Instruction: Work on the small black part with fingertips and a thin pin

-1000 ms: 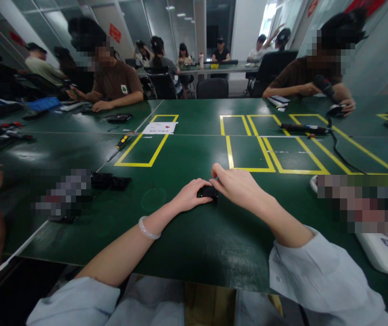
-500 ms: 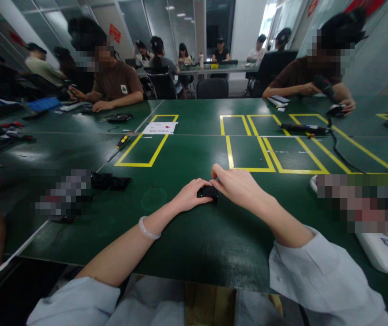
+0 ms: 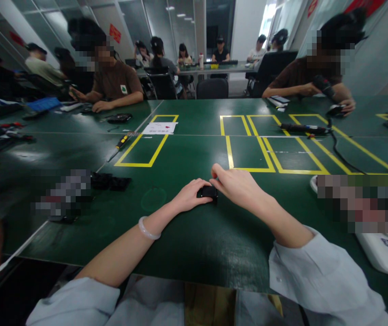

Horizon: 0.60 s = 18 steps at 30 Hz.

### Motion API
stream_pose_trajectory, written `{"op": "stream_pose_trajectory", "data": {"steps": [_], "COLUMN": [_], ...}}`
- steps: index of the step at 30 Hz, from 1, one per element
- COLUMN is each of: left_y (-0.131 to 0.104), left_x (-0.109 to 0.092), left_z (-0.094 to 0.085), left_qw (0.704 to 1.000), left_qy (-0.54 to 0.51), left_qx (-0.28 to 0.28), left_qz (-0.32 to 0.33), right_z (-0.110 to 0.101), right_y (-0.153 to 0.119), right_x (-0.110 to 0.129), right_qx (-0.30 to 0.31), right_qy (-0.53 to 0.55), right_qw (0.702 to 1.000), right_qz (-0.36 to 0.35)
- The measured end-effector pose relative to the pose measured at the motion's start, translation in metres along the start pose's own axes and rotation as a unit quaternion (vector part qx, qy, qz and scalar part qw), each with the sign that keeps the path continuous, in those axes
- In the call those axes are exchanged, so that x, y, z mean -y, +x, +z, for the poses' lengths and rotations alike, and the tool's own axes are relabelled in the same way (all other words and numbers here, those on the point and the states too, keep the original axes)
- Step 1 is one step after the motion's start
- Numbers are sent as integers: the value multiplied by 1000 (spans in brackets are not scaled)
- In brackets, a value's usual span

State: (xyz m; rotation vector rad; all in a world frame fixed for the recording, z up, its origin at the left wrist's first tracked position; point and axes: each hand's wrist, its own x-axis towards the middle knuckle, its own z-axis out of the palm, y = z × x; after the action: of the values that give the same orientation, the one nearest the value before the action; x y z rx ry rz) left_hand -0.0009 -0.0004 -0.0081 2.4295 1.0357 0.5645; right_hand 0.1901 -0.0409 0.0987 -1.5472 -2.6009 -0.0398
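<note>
The left hand (image 3: 191,195) keeps a narrow grip on a small black object (image 3: 209,193), thumb along its near side and fingers at its far side, on the near middle of the green tabletop (image 3: 194,246). Just right of it, the right hand (image 3: 240,184) is curled; whether its grip pinches or touches anything, I cannot tell.

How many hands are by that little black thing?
2: the left hand grips the black thing from its left; the right hand is at its upper right, contact unclear.
</note>
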Motion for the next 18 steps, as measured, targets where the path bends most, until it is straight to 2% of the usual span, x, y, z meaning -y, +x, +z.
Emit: {"op": "stream_pose_trajectory", "data": {"steps": [10,18], "left_y": [1,0], "left_x": [0,-2], "left_z": [0,-1], "left_qw": [1000,1000], "left_qy": [-5,-4], "left_qx": [3,8], "left_qz": [-9,-9], "right_z": [2,1], "right_y": [0,1], "right_x": [-1,-1], "right_qx": [-18,10], "right_qy": [14,2], "right_qw": [1000,1000], "right_qz": [-2,2]}}
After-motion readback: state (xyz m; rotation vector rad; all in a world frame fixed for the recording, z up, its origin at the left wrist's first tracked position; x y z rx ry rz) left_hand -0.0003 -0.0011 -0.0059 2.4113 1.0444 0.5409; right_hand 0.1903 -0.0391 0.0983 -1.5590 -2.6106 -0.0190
